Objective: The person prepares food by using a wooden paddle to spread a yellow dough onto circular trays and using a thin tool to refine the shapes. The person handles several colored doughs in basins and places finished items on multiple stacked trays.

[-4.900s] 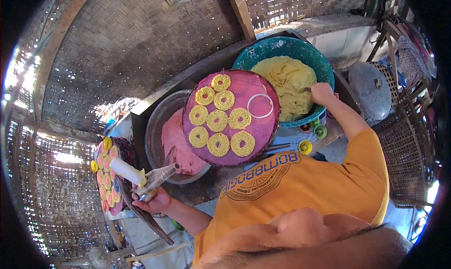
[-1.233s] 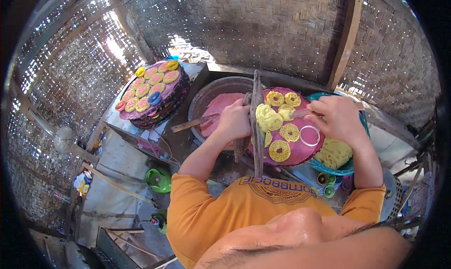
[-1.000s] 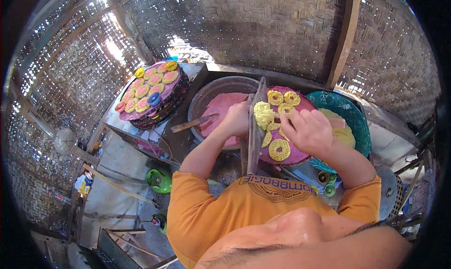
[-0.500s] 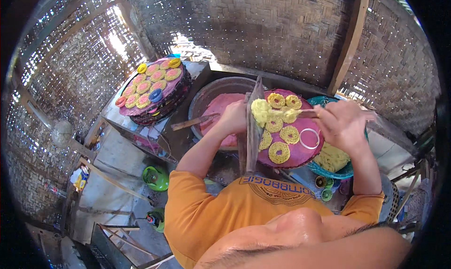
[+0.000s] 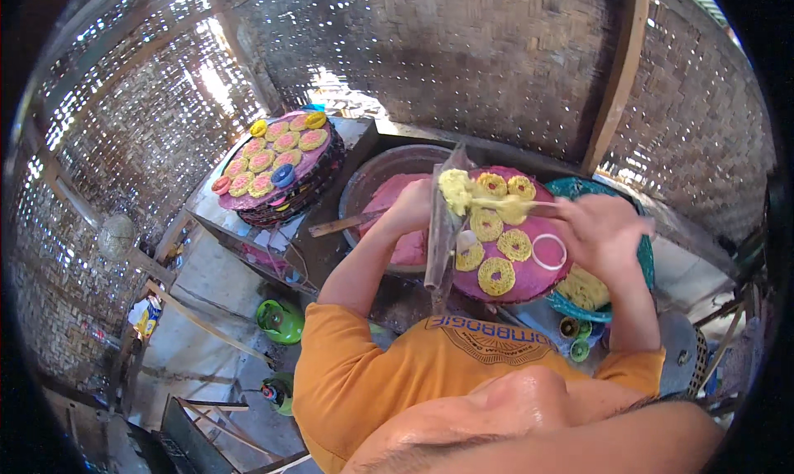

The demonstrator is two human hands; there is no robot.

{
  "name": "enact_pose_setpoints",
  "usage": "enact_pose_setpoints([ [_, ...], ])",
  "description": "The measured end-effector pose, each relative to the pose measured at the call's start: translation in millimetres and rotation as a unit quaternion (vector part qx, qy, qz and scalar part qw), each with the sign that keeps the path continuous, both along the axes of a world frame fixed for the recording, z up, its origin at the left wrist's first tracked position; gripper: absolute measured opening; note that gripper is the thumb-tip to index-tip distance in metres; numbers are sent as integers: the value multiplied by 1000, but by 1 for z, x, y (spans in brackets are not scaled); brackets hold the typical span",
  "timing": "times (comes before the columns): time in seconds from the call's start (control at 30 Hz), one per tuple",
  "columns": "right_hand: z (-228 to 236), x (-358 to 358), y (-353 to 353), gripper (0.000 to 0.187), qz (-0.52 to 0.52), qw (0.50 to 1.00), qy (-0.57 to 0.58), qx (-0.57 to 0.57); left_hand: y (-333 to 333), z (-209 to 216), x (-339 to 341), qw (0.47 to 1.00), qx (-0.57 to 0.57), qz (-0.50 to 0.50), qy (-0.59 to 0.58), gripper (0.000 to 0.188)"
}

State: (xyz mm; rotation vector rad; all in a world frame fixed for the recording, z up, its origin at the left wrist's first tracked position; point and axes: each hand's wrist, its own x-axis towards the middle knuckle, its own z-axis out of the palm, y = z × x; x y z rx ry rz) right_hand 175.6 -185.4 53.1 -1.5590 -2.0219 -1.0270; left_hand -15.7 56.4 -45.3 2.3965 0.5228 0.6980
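Observation:
My left hand is closed round the side of a long wooden press, held tilted above a pink-covered round tray. A lump of yellow dough sits on the press's upper part. My right hand grips a thin wooden stick, whose far end is smeared with yellow dough that stretches to the lump. Yellow lacy dough rings lie on the tray below. A white hoop rests near my right hand.
Behind my left hand, a wide basin holds pink dough and a wooden paddle. A teal basin with yellow dough stands right. Stacked trays bear pink-and-yellow rings at far left. Green gas cylinder stands below.
The press has turned in my left hand, showing more of its broad face. My right hand and the stick have shifted slightly down. The whole view has shifted a little.

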Motion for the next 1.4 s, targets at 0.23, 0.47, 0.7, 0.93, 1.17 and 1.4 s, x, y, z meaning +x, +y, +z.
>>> enact_pose_setpoints([
  [0.23,-90,9,34,13,140,718,681,-10,12,-32,73,953,-80,-127,-262,34],
  [0.47,-99,7,10,15,63,749,656,-72,-21,-13,53,900,-276,-149,-303,35],
  [0.7,-78,20,13,13,-28,911,356,205,-40,0,77,974,-60,-25,-215,30],
  [0.93,-87,-2,5,18,32,958,232,165,26,-63,107,791,-452,-218,-350,24],
  [1.17,-88,16,8,21,7,848,523,88,-13,-21,93,947,-177,-167,-208,23],
  [1.4,-90,13,15,22,-22,964,226,136,7,-65,116,878,-289,-210,-318,21],
])
